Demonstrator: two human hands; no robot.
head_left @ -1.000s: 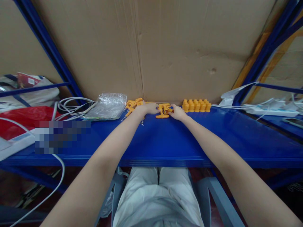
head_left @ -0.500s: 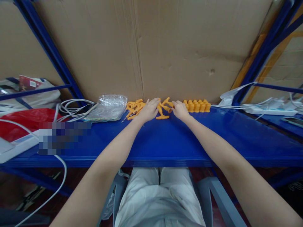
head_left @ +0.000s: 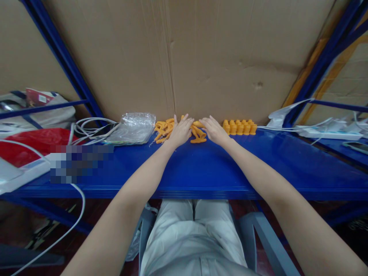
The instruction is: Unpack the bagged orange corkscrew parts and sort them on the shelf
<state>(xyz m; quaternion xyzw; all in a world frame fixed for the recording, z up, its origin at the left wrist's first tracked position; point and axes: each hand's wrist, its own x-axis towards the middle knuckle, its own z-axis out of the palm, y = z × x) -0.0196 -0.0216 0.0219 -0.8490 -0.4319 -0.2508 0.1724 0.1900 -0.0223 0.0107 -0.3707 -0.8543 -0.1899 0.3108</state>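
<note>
Yellow-orange corkscrews (head_left: 162, 128) with T-shaped handles lie in a jumbled pile on the blue table, some metal spirals poking out at the left. My left hand (head_left: 181, 132) rests on or just over the right part of this pile, its fingers spread. Between both hands are a few more orange pieces (head_left: 197, 134), one a T-handle (head_left: 198, 140) lying crosswise in front. My right hand (head_left: 214, 131) reaches in from the other side, fingers stretched out against these pieces. Just right of it, yellow-orange hollow-looking sleeves (head_left: 240, 127) stand upright in neat rows. My palms hide some pieces.
A bubble-wrap bag (head_left: 133, 128) lies left of the pile, beside coiled white cables (head_left: 92, 128) and a red bag (head_left: 37, 143). Cardboard (head_left: 218, 57) walls off the back. White power strips (head_left: 327, 133) and a phone (head_left: 356, 146) are at the far right.
My right hand has opened from a pinch around an orange piece, its fingers now stretched to the left. The orange pieces between my hands lie closer together. My left hand's fingers have spread.
</note>
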